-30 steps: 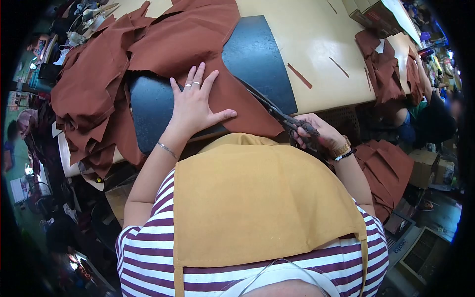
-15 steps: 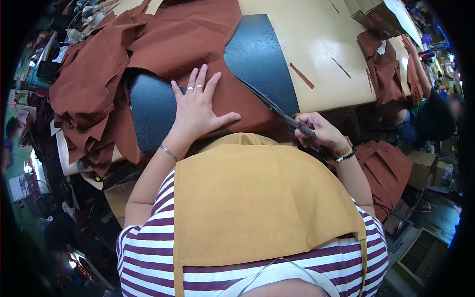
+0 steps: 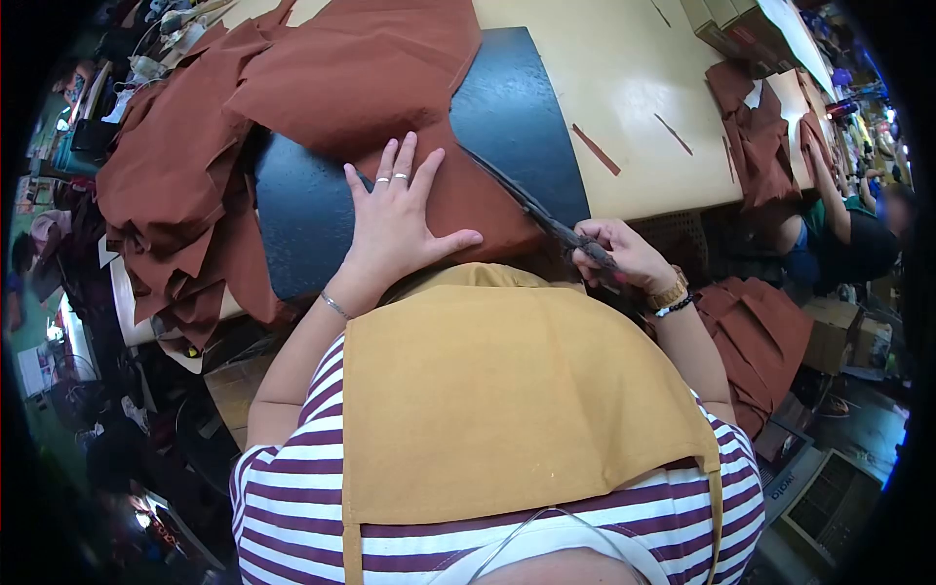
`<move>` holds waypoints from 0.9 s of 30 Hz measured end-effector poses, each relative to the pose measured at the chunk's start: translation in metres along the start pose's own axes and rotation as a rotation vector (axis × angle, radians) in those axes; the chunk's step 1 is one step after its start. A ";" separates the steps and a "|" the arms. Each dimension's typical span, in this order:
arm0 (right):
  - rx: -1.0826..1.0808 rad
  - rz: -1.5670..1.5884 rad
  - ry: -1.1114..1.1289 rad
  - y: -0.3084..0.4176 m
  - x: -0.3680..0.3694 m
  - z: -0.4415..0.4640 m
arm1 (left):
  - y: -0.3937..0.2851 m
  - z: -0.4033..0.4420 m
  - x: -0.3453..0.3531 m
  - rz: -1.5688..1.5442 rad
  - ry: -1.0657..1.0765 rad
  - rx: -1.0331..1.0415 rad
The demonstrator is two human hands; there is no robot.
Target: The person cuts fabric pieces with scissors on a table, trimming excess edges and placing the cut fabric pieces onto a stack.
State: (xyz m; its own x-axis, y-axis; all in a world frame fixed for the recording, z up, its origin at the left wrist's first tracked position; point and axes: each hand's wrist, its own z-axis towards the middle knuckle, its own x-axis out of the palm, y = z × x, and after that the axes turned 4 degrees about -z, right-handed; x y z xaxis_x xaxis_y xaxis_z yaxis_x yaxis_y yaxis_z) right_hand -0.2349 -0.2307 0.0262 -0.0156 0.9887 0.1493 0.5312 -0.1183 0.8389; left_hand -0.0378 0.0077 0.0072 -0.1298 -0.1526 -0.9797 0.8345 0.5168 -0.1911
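Observation:
Rust-brown fabric [image 3: 366, 73] lies over a dark board [image 3: 512, 93] and runs down toward the yellow apron [image 3: 526, 400]. My left hand [image 3: 395, 214] rests on the cloth with its fingers spread, two rings on it. In my right hand [image 3: 624, 253] is a pair of dark scissors [image 3: 531, 205], the handles wrapped in worn material. Their blades point up and left along the right edge of the fabric. Whether the blades are parted is hard to make out.
More rust-brown pieces [image 3: 180, 175] are heaped at the left of the pale table [image 3: 643, 97]. Thin fabric scraps [image 3: 597, 149] lie on its right part. Cardboard boxes [image 3: 731, 34] stand at the back right. Beyond the right end, another person [image 3: 848, 234] reaches toward brown cloth.
The scissors and my right hand have shifted slightly left. My left hand has moved a little right and down, and the upper fabric has shifted slightly.

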 end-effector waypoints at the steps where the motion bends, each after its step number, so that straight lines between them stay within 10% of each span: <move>1: 0.002 -0.006 -0.007 -0.002 0.000 0.003 | -0.002 0.000 -0.001 0.006 0.013 0.000; 27: -0.023 0.073 -0.056 -0.005 0.018 0.013 | 0.068 0.058 -0.007 -0.054 0.030 0.118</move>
State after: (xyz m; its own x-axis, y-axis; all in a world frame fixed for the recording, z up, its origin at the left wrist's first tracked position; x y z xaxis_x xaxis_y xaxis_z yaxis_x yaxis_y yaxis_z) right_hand -0.2273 -0.2106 0.0180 0.0696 0.9809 0.1815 0.5093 -0.1914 0.8390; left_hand 0.0509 -0.0049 0.0047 -0.1909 -0.1513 -0.9699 0.8829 0.4053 -0.2370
